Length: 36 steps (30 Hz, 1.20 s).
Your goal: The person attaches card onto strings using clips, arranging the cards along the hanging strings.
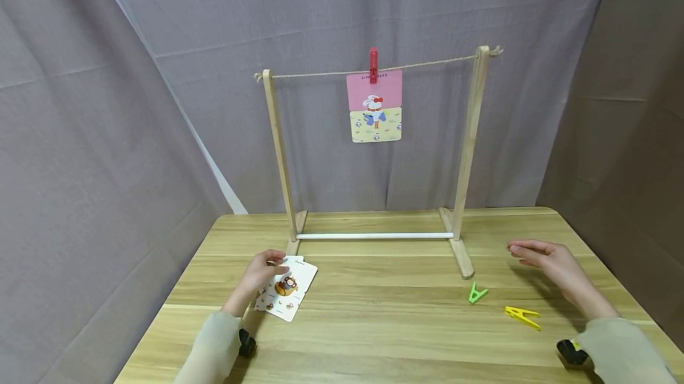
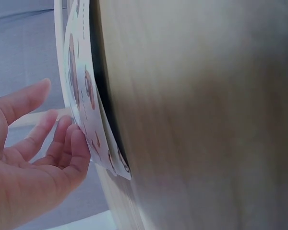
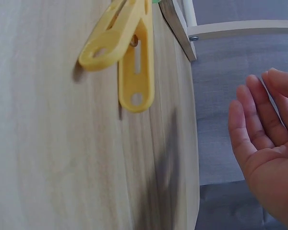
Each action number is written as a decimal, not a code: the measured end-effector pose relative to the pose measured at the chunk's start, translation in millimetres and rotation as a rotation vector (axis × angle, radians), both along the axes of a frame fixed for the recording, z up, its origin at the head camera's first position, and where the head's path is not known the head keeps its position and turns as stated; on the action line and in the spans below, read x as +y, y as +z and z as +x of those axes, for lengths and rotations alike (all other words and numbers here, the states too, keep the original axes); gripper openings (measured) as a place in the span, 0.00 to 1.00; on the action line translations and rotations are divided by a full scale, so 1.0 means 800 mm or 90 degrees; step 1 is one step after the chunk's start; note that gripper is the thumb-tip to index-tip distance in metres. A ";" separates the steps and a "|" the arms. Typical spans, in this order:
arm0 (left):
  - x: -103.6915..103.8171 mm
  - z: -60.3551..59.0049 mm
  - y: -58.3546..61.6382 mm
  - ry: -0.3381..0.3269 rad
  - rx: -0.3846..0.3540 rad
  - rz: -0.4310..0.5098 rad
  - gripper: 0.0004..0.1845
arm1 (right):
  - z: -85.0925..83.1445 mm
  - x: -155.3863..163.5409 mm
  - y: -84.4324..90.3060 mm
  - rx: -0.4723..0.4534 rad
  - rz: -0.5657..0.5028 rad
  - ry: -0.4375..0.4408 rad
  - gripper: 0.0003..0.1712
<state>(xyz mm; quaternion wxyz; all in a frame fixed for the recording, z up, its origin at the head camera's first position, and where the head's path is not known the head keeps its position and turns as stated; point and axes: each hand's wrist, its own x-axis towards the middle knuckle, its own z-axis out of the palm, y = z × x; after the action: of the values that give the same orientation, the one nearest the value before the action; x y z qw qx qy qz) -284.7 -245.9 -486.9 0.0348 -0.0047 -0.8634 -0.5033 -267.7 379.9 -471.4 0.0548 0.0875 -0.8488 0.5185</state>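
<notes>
Left hand: the left hand (image 1: 262,274) lies at the left edge of a small stack of picture cards (image 1: 287,292) on the table; the fingertips (image 2: 69,139) curl under the edge of the top card (image 2: 84,91) and lift it off the wood, with the thumb above. The left wrist view shows the card bowed away from the table surface.
Cards on table: white, printed with a brown cartoon figure; they lie just in front of the rack's left foot, near the left front part of the table.
Right hand: the right hand (image 1: 550,262) hovers above the right side of the table, palm down, fingers (image 3: 252,120) straight and loosely together, holding nothing and touching nothing.
Pegs: a yellow clothes peg (image 1: 522,316) lies flat on the table near the right hand; a green clothes peg (image 1: 476,294) lies just to its left, near the rack's right foot. The two pegs are apart.
Rack: a wooden drying rack (image 1: 469,146) stands at the back of the table, a twine line (image 1: 320,73) strung between its two posts and a white rod (image 1: 374,235) joining them at the base.
Hung card: a pink and yellow card (image 1: 374,106) hangs from the line, clipped by a red peg (image 1: 373,64).
Table: light wooden table (image 1: 385,324), grey cloth behind it.
</notes>
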 end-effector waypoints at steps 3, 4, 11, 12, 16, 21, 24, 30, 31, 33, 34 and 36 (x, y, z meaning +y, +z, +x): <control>0.000 0.000 -0.002 0.002 -0.002 -0.009 0.21 | -0.001 -0.002 -0.001 -0.011 -0.001 -0.001 0.28; -0.001 -0.001 -0.003 0.005 -0.006 -0.009 0.21 | -0.002 -0.002 -0.002 -0.013 0.000 -0.001 0.28; -0.004 -0.001 -0.007 -0.003 -0.012 -0.009 0.22 | -0.005 -0.006 -0.006 -0.036 -0.005 0.008 0.28; -0.004 -0.001 -0.007 -0.006 -0.013 -0.012 0.23 | -0.006 -0.007 -0.006 -0.044 -0.005 0.008 0.28; -0.004 -0.002 -0.006 -0.014 -0.015 -0.018 0.25 | -0.009 -0.009 -0.007 -0.076 0.014 0.008 0.29; -0.002 -0.003 -0.003 -0.017 -0.014 -0.016 0.27 | -0.013 -0.013 -0.010 -0.090 0.035 0.011 0.31; -0.001 -0.003 -0.003 -0.018 -0.017 -0.016 0.27 | -0.015 -0.015 -0.013 -0.094 0.042 0.012 0.31; 0.000 -0.002 -0.002 -0.022 -0.021 -0.021 0.29 | -0.017 -0.021 -0.019 -0.104 0.038 0.016 0.31; 0.001 -0.002 -0.002 -0.022 -0.023 -0.023 0.29 | -0.016 -0.022 -0.020 -0.106 0.037 0.016 0.31; 0.001 -0.002 -0.001 -0.023 -0.025 -0.027 0.30 | -0.016 -0.024 -0.021 -0.108 0.039 0.020 0.31; 0.002 -0.002 -0.001 -0.023 -0.027 -0.029 0.31 | -0.015 -0.025 -0.022 -0.109 0.041 0.022 0.32; 0.002 -0.002 0.000 -0.023 -0.032 -0.038 0.32 | -0.015 -0.026 -0.023 -0.111 0.050 0.025 0.32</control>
<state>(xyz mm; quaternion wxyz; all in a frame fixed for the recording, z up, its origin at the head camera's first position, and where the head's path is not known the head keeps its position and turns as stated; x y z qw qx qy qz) -286.2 -244.2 -487.0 0.0040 -0.0090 -0.8784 -0.4778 -279.9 359.1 -490.0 -0.0329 0.0609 -0.8680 0.4916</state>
